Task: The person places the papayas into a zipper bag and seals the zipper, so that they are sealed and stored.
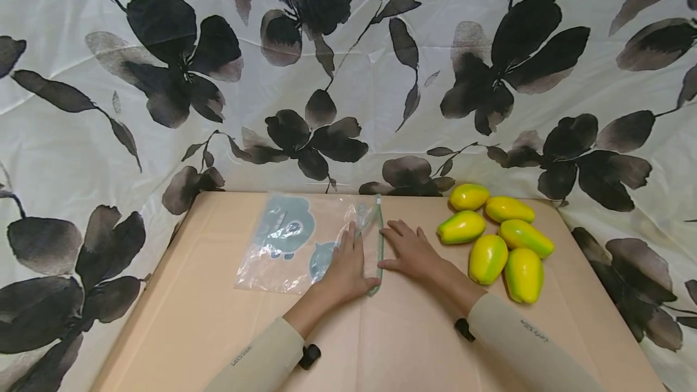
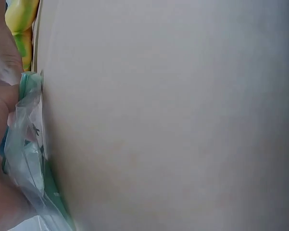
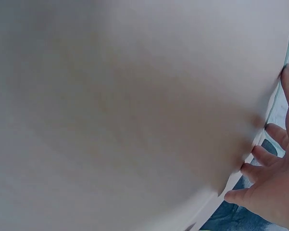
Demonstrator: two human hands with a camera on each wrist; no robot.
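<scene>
A clear plastic zip bag with blue cartoon animal prints lies flat on the cardboard surface, its green zip strip on the right side. My left hand rests on the bag beside that strip, fingers extended and thumb at the strip's near end. On the other side, my right hand has its fingers spread, with fingertips at the strip. The left wrist view shows the bag's edge against the left hand. In the right wrist view the right hand's fingertips touch the surface along the strip.
Several yellow-green fruits, shaped like mangoes or small papayas, lie in a cluster right of my right hand. The cardboard surface has its far edge against a white cloth with dark flowers.
</scene>
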